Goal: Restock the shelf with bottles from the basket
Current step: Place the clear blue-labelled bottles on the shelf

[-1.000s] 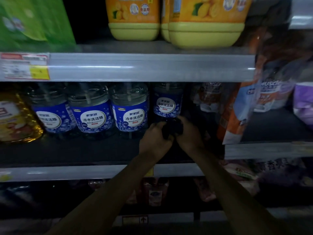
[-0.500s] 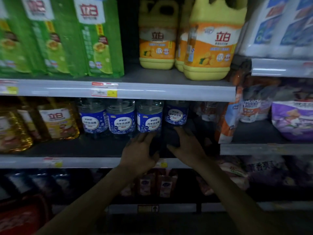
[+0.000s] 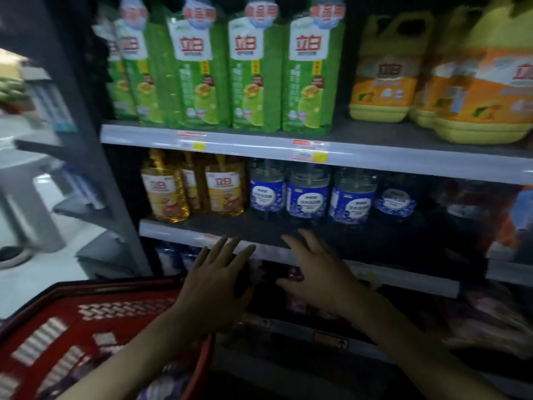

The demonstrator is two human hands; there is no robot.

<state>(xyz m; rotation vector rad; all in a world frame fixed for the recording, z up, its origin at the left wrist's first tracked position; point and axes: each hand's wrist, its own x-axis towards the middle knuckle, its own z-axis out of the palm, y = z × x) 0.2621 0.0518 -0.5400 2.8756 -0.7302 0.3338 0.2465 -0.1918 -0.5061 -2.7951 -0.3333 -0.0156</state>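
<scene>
Several clear bottles with blue labels (image 3: pixel 308 194) stand in a row on the dark middle shelf (image 3: pixel 230 226), one set further back at the right (image 3: pixel 395 199). My left hand (image 3: pixel 215 280) and my right hand (image 3: pixel 313 269) hover in front of that shelf's edge, below the bottles, both with fingers spread and nothing in them. A red basket (image 3: pixel 66 327) sits at the lower left, under my left forearm; its contents are blurred and I cannot make out bottles in it.
Golden oil-coloured bottles (image 3: pixel 164 192) stand left of the blue ones. Green refill packs (image 3: pixel 251 67) and yellow-orange jugs (image 3: pixel 383 73) fill the upper shelf. Packaged goods crowd the right side (image 3: pixel 513 215) and the lower shelf. A grey upright (image 3: pixel 95 140) bounds the shelves at the left.
Both hands have pulled back from the shelf and opened, leaving the dark-capped bottle they were closed around. The view has swung left and down, bringing the red basket into sight.
</scene>
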